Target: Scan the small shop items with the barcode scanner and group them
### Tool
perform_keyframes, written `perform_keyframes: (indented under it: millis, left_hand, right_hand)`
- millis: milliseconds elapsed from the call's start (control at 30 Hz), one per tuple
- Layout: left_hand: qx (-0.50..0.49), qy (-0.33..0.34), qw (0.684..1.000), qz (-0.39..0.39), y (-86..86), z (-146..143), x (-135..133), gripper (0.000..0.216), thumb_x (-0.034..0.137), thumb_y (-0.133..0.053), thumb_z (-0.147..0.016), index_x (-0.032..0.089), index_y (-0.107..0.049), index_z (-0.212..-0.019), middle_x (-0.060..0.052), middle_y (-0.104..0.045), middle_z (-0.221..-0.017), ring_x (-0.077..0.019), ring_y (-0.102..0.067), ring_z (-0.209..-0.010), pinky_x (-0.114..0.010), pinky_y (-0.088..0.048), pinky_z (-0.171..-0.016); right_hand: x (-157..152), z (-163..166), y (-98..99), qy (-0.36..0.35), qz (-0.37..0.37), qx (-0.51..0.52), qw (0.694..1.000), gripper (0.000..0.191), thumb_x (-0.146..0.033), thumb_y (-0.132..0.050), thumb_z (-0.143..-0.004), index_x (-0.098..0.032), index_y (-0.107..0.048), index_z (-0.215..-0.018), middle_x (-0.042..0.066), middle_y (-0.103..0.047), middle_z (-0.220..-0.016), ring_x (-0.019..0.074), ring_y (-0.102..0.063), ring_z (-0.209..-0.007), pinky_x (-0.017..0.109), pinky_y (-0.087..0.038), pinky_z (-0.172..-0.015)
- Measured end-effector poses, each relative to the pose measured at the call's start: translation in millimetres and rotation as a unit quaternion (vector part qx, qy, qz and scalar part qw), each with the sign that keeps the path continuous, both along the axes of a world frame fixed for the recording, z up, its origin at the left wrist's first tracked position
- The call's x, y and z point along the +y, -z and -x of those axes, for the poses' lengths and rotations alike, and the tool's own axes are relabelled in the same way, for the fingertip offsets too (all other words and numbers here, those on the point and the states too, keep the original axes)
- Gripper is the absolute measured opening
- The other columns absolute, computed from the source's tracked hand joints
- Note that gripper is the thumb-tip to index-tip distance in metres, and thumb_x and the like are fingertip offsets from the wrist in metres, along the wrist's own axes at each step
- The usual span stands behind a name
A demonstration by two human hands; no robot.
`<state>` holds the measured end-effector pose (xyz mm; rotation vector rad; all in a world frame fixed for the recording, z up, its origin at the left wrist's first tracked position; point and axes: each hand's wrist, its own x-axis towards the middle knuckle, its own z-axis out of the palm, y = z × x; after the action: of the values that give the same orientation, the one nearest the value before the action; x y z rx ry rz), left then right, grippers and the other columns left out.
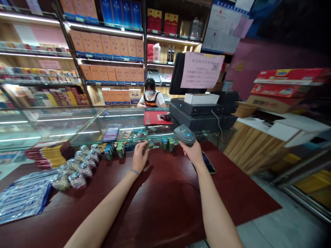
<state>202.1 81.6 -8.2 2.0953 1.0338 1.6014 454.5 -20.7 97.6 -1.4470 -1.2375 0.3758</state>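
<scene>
Fingers open, your left hand (140, 157) touches small green boxes (151, 145) at the red counter's (168, 203) far edge, near silver-lidded glass jars (77, 170); your right hand (192, 154) grips a grey barcode scanner (184, 134).

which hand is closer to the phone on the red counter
Right. The right hand, gripping the scanner, is right beside the phone; the left hand is further off to its left, by the small green boxes.
</scene>
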Motion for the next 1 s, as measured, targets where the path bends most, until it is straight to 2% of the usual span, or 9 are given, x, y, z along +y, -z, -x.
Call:
perform_keyframes:
  millis: [100,200,367,500,667,767,867,1000]
  left_hand:
    - [0.011,0.033,0.999,0.02,-0.8,-44.5,-0.4,0.039,0.022,-0.058,-0.094,0.025,-0.059,-0.132,-0.01,-0.057,-0.121,-0.0226,-0.06,-0.113,-0.041,-0.052,-0.102]
    - [0.033,0.032,0.999,0.018,-1.3,-81.4,0.0,0.04,0.02,-0.062,-0.091,0.025,-0.063,-0.131,-0.011,-0.057,-0.122,-0.0258,-0.058,-0.117,-0.046,-0.048,-0.107]
    - [0.073,0.007,0.997,-0.008,-1.6,-116.5,2.6,0.04,0.018,-0.071,-0.083,0.028,-0.071,-0.122,-0.014,-0.051,-0.142,-0.0372,-0.044,-0.138,-0.057,-0.036,-0.116]
    - [0.095,0.004,0.995,-0.019,-1.1,-124.6,3.8,0.044,0.016,-0.075,-0.079,0.031,-0.072,-0.12,-0.011,-0.046,-0.153,-0.0417,-0.031,-0.147,-0.064,-0.025,-0.12]
    - [0.09,-0.011,0.996,-0.015,-0.5,-127.2,-1.1,0.032,0.017,-0.077,-0.077,0.031,-0.073,-0.106,-0.009,-0.049,-0.152,-0.0411,-0.031,-0.147,-0.069,-0.014,-0.121]
    - [0.095,0.002,0.995,-0.014,-1.4,-128.7,-8.5,0.025,0.014,-0.077,-0.076,0.028,-0.072,-0.097,-0.009,-0.05,-0.151,-0.0389,-0.033,-0.147,-0.067,-0.012,-0.122]
    - [0.113,0.019,0.993,-0.012,-3.1,-124.8,-18.2,0.024,0.014,-0.077,-0.077,0.027,-0.07,-0.096,-0.01,-0.047,-0.152,-0.0381,-0.033,-0.147,-0.067,-0.012,-0.121]
    - [0.074,0.054,0.996,0.012,-6.2,-104.5,-29.9,0.021,0.019,-0.076,-0.081,0.024,-0.068,-0.099,-0.012,-0.041,-0.154,-0.0352,-0.033,-0.147,-0.06,-0.024,-0.121]
  right_hand:
    - [-4.0,-11.8,-3.9,0.02,-0.02,0.034,0.999,0.031,-0.047,-0.072,-0.079,-0.024,-0.054,-0.07,-0.006,-0.052,-0.043,0.0146,-0.048,-0.039,0.028,-0.041,-0.049]
    - [-7.3,-18.7,-7.3,0.032,-0.028,0.049,0.998,0.034,-0.047,-0.072,-0.079,-0.025,-0.051,-0.065,-0.006,-0.05,-0.041,0.0141,-0.047,-0.038,0.028,-0.041,-0.05]
    - [-11.3,-21.1,-11.6,0.023,-0.026,0.07,0.997,0.031,-0.045,-0.071,-0.081,-0.025,-0.051,-0.066,-0.006,-0.05,-0.041,0.0138,-0.048,-0.038,0.028,-0.041,-0.049]
    - [-10.0,-22.0,-9.8,0.01,-0.04,0.088,0.995,0.029,-0.044,-0.071,-0.081,-0.025,-0.052,-0.069,-0.007,-0.05,-0.042,0.0129,-0.046,-0.037,0.027,-0.039,-0.046]
    - [-5.1,-23.7,-3.6,0.017,-0.032,0.101,0.994,0.03,-0.044,-0.073,-0.078,-0.025,-0.052,-0.071,-0.007,-0.051,-0.041,0.0134,-0.047,-0.036,0.027,-0.039,-0.044]
    - [-5.6,-22.1,-3.7,0.019,-0.031,0.097,0.995,0.029,-0.043,-0.073,-0.078,-0.024,-0.052,-0.072,-0.006,-0.052,-0.041,0.0137,-0.047,-0.036,0.027,-0.038,-0.045]
    - [-7.8,-19.1,-5.9,0.013,-0.03,0.084,0.996,0.028,-0.044,-0.072,-0.08,-0.024,-0.053,-0.072,-0.007,-0.051,-0.042,0.0136,-0.048,-0.037,0.027,-0.039,-0.046]
    - [-7.1,-15.9,-5.1,0.012,-0.028,0.071,0.997,0.031,-0.046,-0.072,-0.079,-0.024,-0.051,-0.069,-0.007,-0.049,-0.039,0.0133,-0.047,-0.036,0.026,-0.039,-0.047]
